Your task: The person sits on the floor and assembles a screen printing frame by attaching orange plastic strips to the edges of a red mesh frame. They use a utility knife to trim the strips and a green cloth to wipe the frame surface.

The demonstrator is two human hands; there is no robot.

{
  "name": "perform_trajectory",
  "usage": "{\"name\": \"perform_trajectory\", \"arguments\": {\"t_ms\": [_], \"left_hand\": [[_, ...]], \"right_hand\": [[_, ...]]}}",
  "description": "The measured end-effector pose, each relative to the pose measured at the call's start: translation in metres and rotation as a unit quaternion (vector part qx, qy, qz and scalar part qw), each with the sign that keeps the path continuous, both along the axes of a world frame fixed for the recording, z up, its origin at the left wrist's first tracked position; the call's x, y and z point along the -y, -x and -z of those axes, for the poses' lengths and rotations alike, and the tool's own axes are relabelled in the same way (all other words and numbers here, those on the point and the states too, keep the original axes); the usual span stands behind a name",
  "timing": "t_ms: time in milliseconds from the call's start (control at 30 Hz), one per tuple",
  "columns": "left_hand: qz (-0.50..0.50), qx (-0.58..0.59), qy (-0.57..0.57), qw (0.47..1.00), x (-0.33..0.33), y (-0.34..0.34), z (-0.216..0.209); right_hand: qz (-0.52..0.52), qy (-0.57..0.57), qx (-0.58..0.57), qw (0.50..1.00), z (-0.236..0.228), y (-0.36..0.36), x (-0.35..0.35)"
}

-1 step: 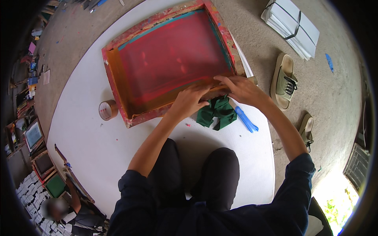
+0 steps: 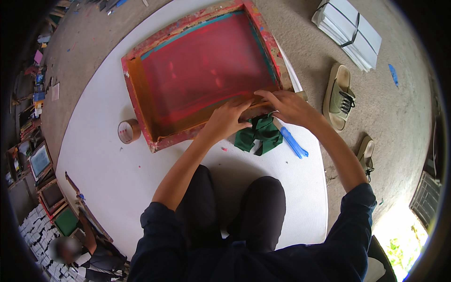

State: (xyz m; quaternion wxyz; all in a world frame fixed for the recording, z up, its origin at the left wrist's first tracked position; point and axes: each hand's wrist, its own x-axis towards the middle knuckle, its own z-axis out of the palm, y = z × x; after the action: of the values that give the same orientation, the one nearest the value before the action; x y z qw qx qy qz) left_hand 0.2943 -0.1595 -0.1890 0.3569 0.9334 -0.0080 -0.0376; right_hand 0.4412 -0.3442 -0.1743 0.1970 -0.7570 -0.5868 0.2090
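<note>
A wooden screen-printing frame point(image 2: 267, 42) with a red mesh lies tilted on a white sheet point(image 2: 101, 174). Brown tape lines its left and near inner edges. At the near rail, my left hand point(image 2: 225, 120) has its fingers curled over the wood, thumb toward the right. My right hand point(image 2: 289, 107) grips the same rail near its right corner, fingers bent over the top. The undersides of both hands are hidden. Just below them sits a crumpled dark green cloth point(image 2: 267, 135), with a blue-handled cutter point(image 2: 294, 143) beside it.
Left of the frame stands a roll of brown tape point(image 2: 128, 131). Two sandals point(image 2: 339, 101) and a strapped stack of white sheets point(image 2: 352, 33) are on the floor at right. Another person point(image 2: 101, 261) is at lower left, near several leaning frames point(image 2: 50, 195).
</note>
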Motion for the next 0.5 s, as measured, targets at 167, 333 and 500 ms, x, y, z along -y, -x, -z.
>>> {"name": "perform_trajectory", "arguments": {"t_ms": [167,333,500], "left_hand": [[0.064,-0.049,-0.011,0.997,-0.004,-0.011,0.0],[0.063,-0.005,-0.061,0.996,0.007,-0.003,0.002],[0.062,0.07,-0.188,0.978,0.017,0.006,0.003]], "right_hand": [[-0.003,0.016,-0.019,1.0,0.002,-0.002,-0.001],[-0.028,-0.058,0.076,0.995,0.013,0.002,0.011],[-0.087,-0.11,0.213,0.967,0.017,0.006,0.012]]}}
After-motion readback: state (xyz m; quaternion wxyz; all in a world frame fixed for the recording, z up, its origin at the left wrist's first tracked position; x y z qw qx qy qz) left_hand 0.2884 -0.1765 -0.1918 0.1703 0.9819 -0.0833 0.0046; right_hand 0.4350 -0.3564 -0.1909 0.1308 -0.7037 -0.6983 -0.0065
